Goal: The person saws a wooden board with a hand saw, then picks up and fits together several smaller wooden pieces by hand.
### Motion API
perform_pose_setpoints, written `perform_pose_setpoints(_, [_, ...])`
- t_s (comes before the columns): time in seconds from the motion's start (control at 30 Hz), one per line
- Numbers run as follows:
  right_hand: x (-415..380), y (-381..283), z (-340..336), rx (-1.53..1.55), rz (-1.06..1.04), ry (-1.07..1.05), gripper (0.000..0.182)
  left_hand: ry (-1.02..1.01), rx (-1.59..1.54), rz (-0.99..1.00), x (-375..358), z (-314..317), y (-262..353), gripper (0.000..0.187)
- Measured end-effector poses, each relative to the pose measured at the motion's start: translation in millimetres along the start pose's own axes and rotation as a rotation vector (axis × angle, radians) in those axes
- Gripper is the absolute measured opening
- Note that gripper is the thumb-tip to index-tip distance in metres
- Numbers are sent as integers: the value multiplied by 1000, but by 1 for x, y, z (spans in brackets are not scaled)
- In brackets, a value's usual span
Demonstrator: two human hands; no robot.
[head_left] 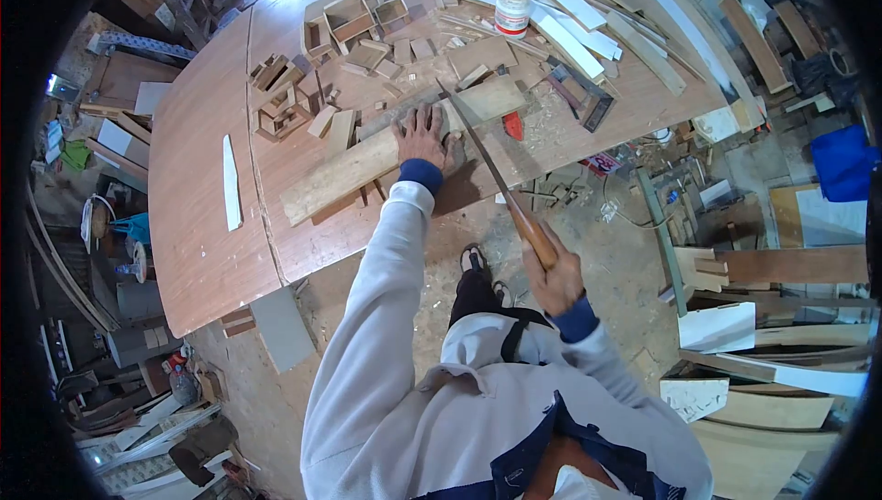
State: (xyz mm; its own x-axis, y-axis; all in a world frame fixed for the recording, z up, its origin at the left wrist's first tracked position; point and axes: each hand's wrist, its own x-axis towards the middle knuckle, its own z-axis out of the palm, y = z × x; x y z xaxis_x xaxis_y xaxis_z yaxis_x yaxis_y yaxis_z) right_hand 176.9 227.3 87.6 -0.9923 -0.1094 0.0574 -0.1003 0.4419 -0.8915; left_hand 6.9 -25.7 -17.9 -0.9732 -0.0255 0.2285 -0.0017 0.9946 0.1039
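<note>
My right hand (555,280) is wrapped around the brown wooden handle of a handsaw (491,162). The saw's long, narrow blade slants up and left across a pale wooden board (344,169) on the table. Just left of the blade, my left hand (424,137) bears down on that board, its fingers bent over the top and the thumb toward the saw. The board lies at a slant, with its right end (496,98) past the blade. Whether the teeth sit in a cut is too small to tell. Under the board are smaller wood pieces, partly hidden.
Small wooden boxes (349,18) and offcuts lie behind the board. A white glue pot (512,13) stands near long white-faced strips (560,36). A red object (513,126) and a dark frame-like piece (581,96) lie right of the saw. The table's front edge (367,247) is before me.
</note>
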Motion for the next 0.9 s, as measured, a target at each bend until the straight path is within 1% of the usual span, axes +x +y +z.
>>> perform_pose_setpoints(0.1, [-17,0,-12,6,39,-13,50,38,9,22,1,6,-2,63])
perform_pose_setpoints(0.23, [11,3,-1,26,59,-15,49,43,4,33,2,7,-1,62])
perform_pose_setpoints(0.33, [57,9,31,-11,-15,-39,49,68,-1,46,0,-1,-2,61])
perform_pose_setpoints(0.4, [68,6,37,30,-108,30,49,70,-12,62,1,-1,-3,61])
perform_pose_setpoints(0.53, [38,10,18,25,-110,-7,48,66,-3,43,1,-2,-1,62])
perform_pose_setpoints(0.6, [-4,12,-5,-14,90,-55,48,60,1,27,3,7,-1,63])
perform_pose_setpoints(0.63, [-12,9,-11,-14,85,-51,48,59,2,24,3,7,-2,63])
perform_pose_setpoints(0.7, [-20,2,-18,9,-68,34,47,56,5,29,5,7,-5,63])
perform_pose_setpoints(0.73, [-12,2,-14,7,-65,38,47,55,10,35,5,7,-5,63])
perform_pose_setpoints(0.8, [18,1,1,-17,134,-57,46,43,12,39,-1,6,-3,63])
perform_pose_setpoints(0.83, [35,5,12,-17,132,-54,46,44,7,42,0,3,-2,63])
perform_pose_setpoints(0.9, [61,14,33,75,-70,2,45,45,7,47,3,-3,-3,63])
